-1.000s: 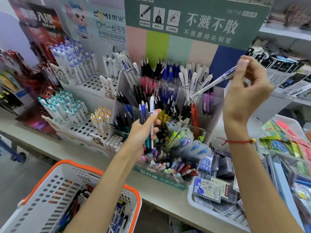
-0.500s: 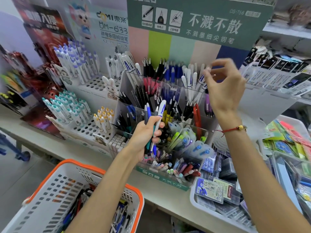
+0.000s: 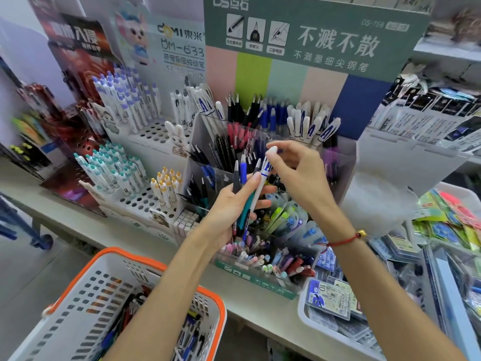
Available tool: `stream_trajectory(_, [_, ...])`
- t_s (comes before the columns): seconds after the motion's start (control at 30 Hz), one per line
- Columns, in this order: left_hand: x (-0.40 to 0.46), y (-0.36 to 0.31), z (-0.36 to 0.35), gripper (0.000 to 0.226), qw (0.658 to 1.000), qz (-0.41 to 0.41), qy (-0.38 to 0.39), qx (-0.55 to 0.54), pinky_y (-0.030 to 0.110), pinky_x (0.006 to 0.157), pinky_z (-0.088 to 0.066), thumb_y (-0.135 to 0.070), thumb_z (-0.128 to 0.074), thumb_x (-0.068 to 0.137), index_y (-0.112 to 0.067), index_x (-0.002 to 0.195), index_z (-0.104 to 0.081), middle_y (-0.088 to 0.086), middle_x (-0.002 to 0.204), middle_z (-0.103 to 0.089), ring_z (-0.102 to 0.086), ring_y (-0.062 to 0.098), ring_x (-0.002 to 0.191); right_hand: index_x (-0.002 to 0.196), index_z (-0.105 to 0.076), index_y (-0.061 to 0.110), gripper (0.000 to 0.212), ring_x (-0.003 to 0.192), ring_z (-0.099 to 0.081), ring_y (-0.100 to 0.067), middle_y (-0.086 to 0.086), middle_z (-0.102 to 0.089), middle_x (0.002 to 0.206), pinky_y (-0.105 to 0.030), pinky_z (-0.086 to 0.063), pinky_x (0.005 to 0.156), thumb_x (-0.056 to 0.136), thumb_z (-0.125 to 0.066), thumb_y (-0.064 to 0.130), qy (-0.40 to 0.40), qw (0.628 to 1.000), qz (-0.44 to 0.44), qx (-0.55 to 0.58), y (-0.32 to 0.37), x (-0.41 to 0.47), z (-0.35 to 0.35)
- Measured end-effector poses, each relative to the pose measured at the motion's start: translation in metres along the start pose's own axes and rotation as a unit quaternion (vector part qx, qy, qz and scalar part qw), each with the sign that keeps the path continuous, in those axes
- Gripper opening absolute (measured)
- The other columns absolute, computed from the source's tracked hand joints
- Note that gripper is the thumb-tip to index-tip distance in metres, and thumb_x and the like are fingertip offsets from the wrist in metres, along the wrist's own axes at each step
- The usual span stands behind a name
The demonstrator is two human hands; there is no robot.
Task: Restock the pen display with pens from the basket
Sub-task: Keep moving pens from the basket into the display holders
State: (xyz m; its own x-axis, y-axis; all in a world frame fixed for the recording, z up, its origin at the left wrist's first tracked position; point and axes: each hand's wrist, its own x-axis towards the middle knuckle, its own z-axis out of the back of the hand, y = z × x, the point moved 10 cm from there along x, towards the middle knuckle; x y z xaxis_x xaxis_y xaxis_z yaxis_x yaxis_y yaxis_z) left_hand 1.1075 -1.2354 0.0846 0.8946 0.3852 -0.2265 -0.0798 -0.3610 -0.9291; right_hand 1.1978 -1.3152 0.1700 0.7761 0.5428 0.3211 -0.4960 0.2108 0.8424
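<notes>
My left hand [image 3: 234,207] grips a bundle of pens [image 3: 246,204] upright in front of the tiered clear pen display [image 3: 200,157]. A white pen with blue print [image 3: 263,178] sticks up from the bundle. My right hand [image 3: 294,173] pinches the white cap end of that pen with thumb and fingertips. The white basket with an orange rim [image 3: 218,303] stands at the lower left, with several loose pens lying in its bottom. At the display's back right compartment stand matching white pens with blue print [image 3: 312,126].
White perforated stands hold purple-tipped pens [image 3: 125,100], teal-tipped pens [image 3: 109,168] and yellow-tipped pens [image 3: 166,186] to the left. A white tray of refill boxes [image 3: 304,316] lies right of the display. Packaged goods fill the shelf at the far right. A green sign [image 3: 312,29] rises behind.
My right hand set a white pen into the back right compartment, then came down and left to the bundle. It now pinches the top of a white pen in my left hand.
</notes>
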Motion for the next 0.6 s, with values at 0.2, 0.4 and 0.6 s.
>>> stream_trajectory(0.2, [-0.002, 0.003, 0.051, 0.029, 0.986, -0.001, -0.08, -0.146, 0.019, 0.054, -0.053, -0.034, -0.043, 0.102, -0.02, 0.118, -0.062, -0.001, 0.092, -0.075, -0.072, 0.008, 0.074, 0.106, -0.061, 0.014, 0.014, 0.075, -0.065, -0.001, 0.009, -0.067, 0.085, -0.019, -0.053, 0.071, 0.092, -0.066, 0.015, -0.151, 0.979, 0.103, 0.091, 0.043, 0.019, 0.021])
stream_trajectory(0.4, [-0.005, 0.002, 0.086, 0.028, 0.979, 0.008, -0.099, -0.177, 0.012, 0.036, -0.03, -0.03, -0.037, 0.105, -0.02, 0.115, -0.061, -0.01, 0.058, -0.04, -0.034, 0.0, 0.039, 0.102, -0.057, 0.006, 0.018, 0.072, -0.069, -0.003, 0.007, -0.07, 0.081, -0.026, -0.058, 0.071, 0.094, -0.064, 0.02, -0.207, 0.952, 0.217, 0.068, 0.091, 0.064, -0.004])
stream_trajectory(0.6, [-0.012, -0.004, 0.077, 0.028, 0.982, 0.025, -0.045, -0.18, 0.014, 0.037, -0.027, -0.016, -0.029, 0.103, -0.011, 0.114, -0.054, -0.007, 0.059, -0.041, -0.031, 0.002, 0.04, 0.103, -0.061, 0.0, 0.028, 0.075, -0.068, -0.006, 0.003, -0.072, 0.087, -0.022, -0.056, 0.07, 0.095, -0.061, 0.026, -0.172, 0.942, 0.289, -0.008, 0.107, 0.083, -0.042])
